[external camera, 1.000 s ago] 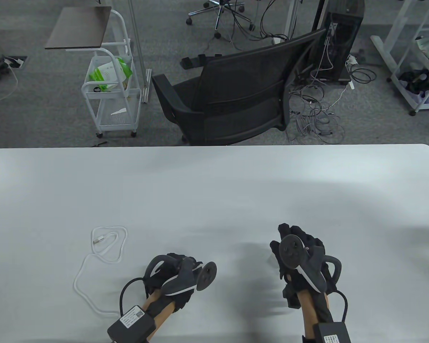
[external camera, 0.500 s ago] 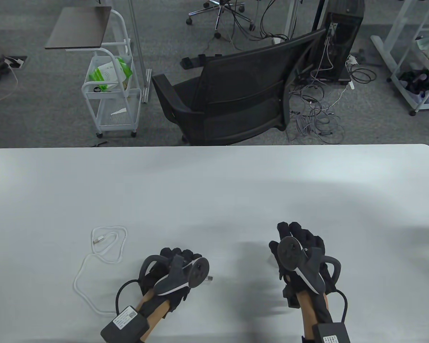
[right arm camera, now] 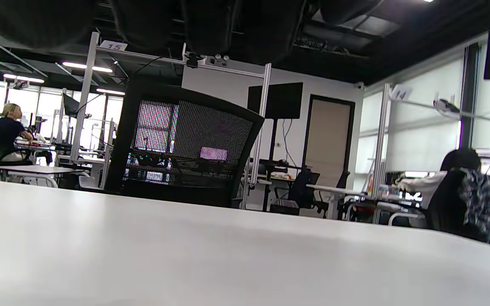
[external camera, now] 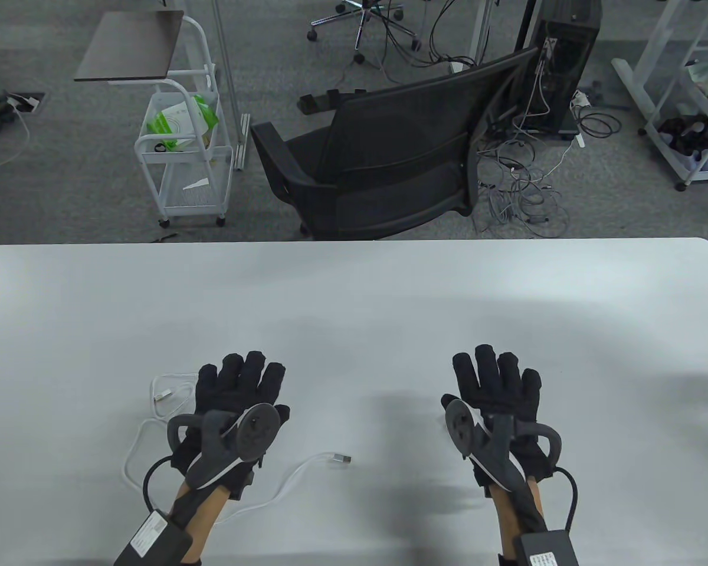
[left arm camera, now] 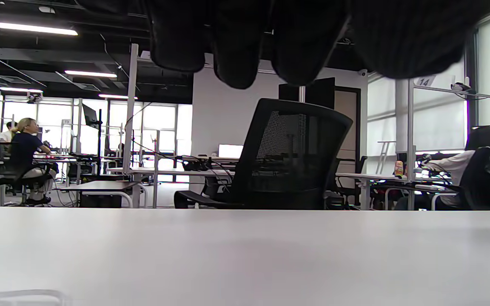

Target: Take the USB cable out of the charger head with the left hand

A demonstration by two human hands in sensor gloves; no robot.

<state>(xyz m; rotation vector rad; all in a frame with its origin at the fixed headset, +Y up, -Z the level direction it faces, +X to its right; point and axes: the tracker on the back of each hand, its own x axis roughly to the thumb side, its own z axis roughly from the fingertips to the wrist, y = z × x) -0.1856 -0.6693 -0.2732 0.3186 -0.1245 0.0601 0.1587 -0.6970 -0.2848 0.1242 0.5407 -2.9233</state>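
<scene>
**Both gloved hands lie flat, cable loose on the table**

On the white table (external camera: 354, 295) both hands rest palm down near the front edge, well apart from each other. The left hand (external camera: 236, 401) has its fingers (external camera: 253, 368) stretched out and slightly spread, holding nothing; the tracker (external camera: 236, 433) sits strapped across its back. The right hand (external camera: 498, 401) lies the same way, fingers straight and fanned, nothing in its grasp.

The white USB cable (external camera: 283, 480) lies loose on the tabletop. One metal plug (external camera: 342, 458) rests free between the two hands, nearer the left one, pointing toward the right. From there the cord curves back under the left wrist, swings out to the left and ends in a small coil just beside the left hand's outer fingers, where the second plug (external camera: 164, 395) lies. I cannot make out a charger head in any view.

From the left wrist view the dark fingertips (left arm camera: 236, 51) hang over a bare stretch of table. Beyond the far edge stands a black mesh office chair (external camera: 389, 159), and a white wire cart (external camera: 183, 147) sits on the grey carpet to its left.
</scene>
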